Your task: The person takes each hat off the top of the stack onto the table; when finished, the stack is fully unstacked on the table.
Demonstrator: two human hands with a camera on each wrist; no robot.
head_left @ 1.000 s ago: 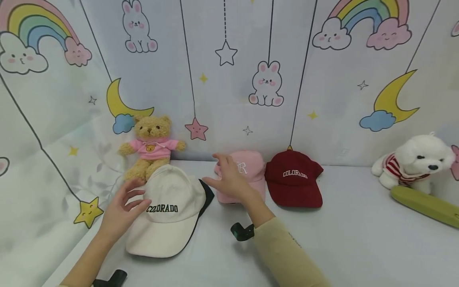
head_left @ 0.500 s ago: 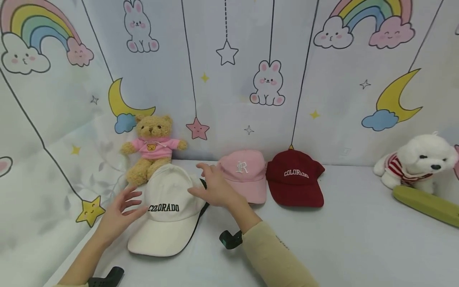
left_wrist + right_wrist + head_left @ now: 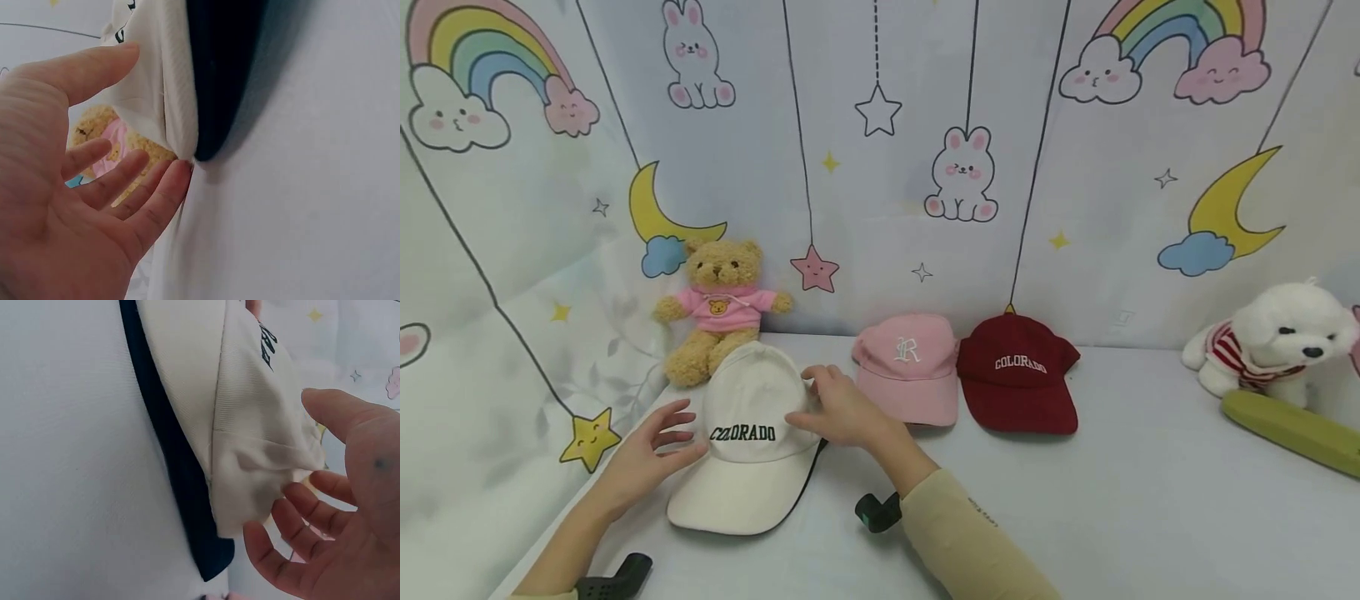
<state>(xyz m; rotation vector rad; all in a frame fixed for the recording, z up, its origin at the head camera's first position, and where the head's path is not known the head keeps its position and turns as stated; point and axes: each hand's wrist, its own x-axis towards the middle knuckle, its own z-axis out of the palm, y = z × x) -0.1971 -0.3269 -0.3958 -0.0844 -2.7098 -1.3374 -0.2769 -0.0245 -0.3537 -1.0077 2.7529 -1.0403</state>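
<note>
A white baseball cap [image 3: 741, 500] lettered COLORADO lies on the white table, brim toward me. Along its lower edge a dark navy layer [image 3: 187, 506] shows in the right wrist view; whether that is a second cap I cannot tell. My left hand [image 3: 651, 450] is at the cap's left side, fingers loosely spread, fingertips at its edge in the left wrist view. On the opposite side, my right hand [image 3: 842, 408] has its thumb in front of the crown and its relaxed fingers beside the cap, touching or nearly touching it. Neither hand grips it.
A pink cap [image 3: 906, 362] and a dark red cap [image 3: 1018, 375] sit side by side near the back cloth. Behind the white cap is a teddy bear [image 3: 722, 287]. At far right are a white plush dog [image 3: 1288, 333] and a long green object [image 3: 1288, 429].
My right hand has moved left and down, from in front of the pink cap to the white cap's right side. The left hand has shifted slightly down beside the white cap.
</note>
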